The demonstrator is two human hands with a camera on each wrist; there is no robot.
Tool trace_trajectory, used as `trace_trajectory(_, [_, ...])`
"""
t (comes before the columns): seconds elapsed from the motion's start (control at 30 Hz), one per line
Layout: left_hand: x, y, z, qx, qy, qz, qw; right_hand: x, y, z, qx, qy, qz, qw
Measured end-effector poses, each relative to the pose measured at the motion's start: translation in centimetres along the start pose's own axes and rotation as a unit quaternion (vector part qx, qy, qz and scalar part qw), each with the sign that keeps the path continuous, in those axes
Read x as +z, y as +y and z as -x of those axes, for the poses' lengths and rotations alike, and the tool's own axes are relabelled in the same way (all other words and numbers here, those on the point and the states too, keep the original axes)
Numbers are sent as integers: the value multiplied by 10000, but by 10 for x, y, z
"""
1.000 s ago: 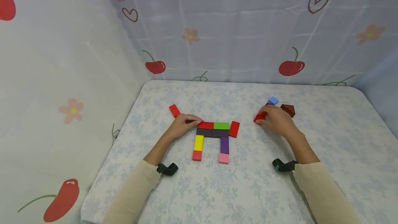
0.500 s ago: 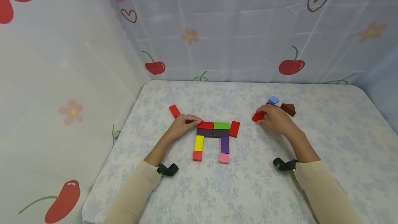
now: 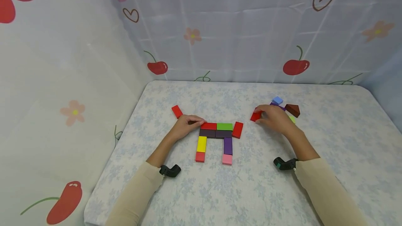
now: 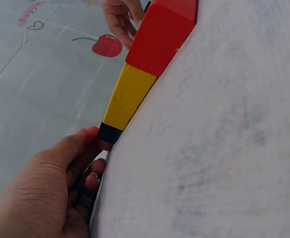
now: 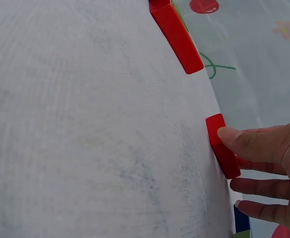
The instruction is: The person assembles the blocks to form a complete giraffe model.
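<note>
My left hand (image 3: pixel 185 126) pinches the left end of a red block (image 3: pixel 208 126) in the arrangement's back row, fingertips at its corner. Beside that block lies a green block (image 3: pixel 224 126), with two dark blocks (image 3: pixel 215 133) in front. A yellow block (image 3: pixel 201 144) and a purple block (image 3: pixel 228 146) form two legs, ending in a red block (image 3: pixel 200 157) and a pink block (image 3: pixel 227 159). A tilted red block (image 3: pixel 237 129) touches the right side. Further right, my right hand (image 3: pixel 274 117) grips another red block (image 5: pixel 222 148) between thumb and fingers, low over the table.
Behind my right hand are a blue block (image 3: pixel 277 100), a purple block (image 3: pixel 281 107), a brown wedge (image 3: pixel 292 110) and a partly hidden light green block (image 3: pixel 292 119). A red block (image 3: pixel 177 111) lies behind my left hand. A printed curtain (image 3: pixel 232 44) hangs behind the table.
My right hand has slid slightly left with its red block, uncovering the light green block and more of the purple one. My left hand stays at the back row.
</note>
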State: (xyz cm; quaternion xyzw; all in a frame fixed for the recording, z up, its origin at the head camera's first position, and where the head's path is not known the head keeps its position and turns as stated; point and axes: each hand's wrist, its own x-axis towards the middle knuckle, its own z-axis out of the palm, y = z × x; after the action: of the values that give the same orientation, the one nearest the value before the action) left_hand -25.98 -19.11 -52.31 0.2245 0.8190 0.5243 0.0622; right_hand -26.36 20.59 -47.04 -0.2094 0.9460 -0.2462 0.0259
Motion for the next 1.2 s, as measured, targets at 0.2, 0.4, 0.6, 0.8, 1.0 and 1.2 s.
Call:
trace_trajectory(0.2, [0,18,5,49,29,-62,10000,2,-7,-5,82,-141,-201,9997])
trace_trajectory(0.4, [-1,33,8,121,40,-42,9999,5,-13,-9,-45,-170,-281,9995])
trace_trajectory(0.6, [0,24,5,63,62,-32,10000,10,-16,-14,-232,-175,-361,9989])
trace_trajectory(0.8, [2,1,1,19,63,-72,10000,14,-21,-17,-386,-186,-386,9983])
trace_trajectory(1.0, [0,1,0,6,-39,-9,10000,15,-26,-18,-566,-212,-351,9976])
trace_trajectory(1.2, [-1,3,1,-15,-63,-10,10000,16,-28,-19,-731,-173,-352,9966])
